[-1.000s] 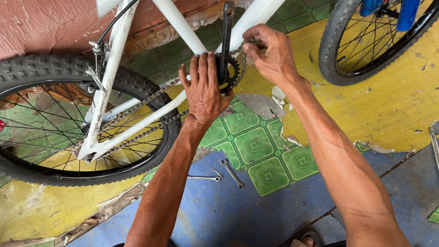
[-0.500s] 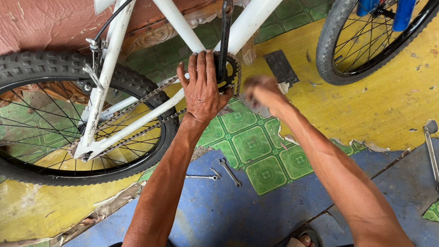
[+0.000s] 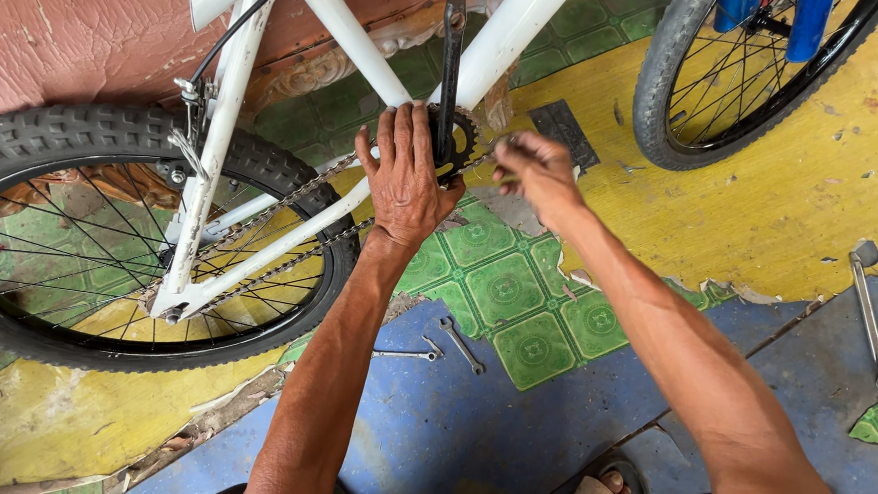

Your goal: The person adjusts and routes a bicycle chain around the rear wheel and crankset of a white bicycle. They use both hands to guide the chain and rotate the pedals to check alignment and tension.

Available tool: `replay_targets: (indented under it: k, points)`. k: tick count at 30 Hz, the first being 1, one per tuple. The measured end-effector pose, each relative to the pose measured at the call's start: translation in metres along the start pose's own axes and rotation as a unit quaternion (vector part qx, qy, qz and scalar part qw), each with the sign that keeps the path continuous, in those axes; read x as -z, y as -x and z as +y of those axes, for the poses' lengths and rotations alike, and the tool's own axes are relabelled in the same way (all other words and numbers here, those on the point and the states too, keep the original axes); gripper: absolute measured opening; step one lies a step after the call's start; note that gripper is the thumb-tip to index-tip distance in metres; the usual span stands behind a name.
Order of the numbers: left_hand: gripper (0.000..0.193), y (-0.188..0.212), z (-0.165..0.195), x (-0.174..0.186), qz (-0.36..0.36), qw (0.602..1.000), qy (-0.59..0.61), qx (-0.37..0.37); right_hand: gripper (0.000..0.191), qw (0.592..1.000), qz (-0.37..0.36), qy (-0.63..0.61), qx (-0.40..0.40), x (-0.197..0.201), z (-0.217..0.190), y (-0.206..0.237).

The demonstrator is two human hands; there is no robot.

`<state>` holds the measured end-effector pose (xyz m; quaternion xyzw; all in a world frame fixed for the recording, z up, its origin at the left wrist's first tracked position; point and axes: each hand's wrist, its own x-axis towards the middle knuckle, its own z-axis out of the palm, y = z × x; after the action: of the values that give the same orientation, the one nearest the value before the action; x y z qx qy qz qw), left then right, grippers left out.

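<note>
A white bicycle frame [image 3: 350, 32] stands upside down over a painted floor. My left hand [image 3: 402, 180] lies flat with its fingers spread against the black chainring [image 3: 462, 138] and the chain [image 3: 288, 259]. The black crank arm [image 3: 451, 67] points straight up from the chainring. My right hand [image 3: 535, 172] hovers just right of the chainring with its fingertips pinched together; it is blurred and I cannot tell whether it holds something small.
The rear wheel [image 3: 109, 230] fills the left side and the front wheel [image 3: 738, 82] with a blue fork sits top right. Two wrenches [image 3: 444, 343] lie on the blue floor between my arms. A long metal tool [image 3: 868, 310] lies at the right. A sandalled foot [image 3: 607, 481] shows below.
My right hand came down off the crank arm top, dropped right of the chainring, and has now moved back up beside it. The left hand stayed on the chainring.
</note>
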<state>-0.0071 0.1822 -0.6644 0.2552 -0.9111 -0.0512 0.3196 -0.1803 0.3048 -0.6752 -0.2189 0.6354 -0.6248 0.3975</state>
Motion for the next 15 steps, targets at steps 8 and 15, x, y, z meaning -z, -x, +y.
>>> replay_targets:
  k: [8,15]
  points:
    - [0.116,0.0,0.002,0.001,0.003,1.0,0.001,0.001,0.006,0.994,0.05,0.078,0.063,-0.009,-0.017,-0.005]
    - [0.117,-0.001,0.001,0.002,-0.005,1.0,-0.004,-0.004,0.004,0.982,0.043,0.151,0.102,-0.01,-0.018,-0.013]
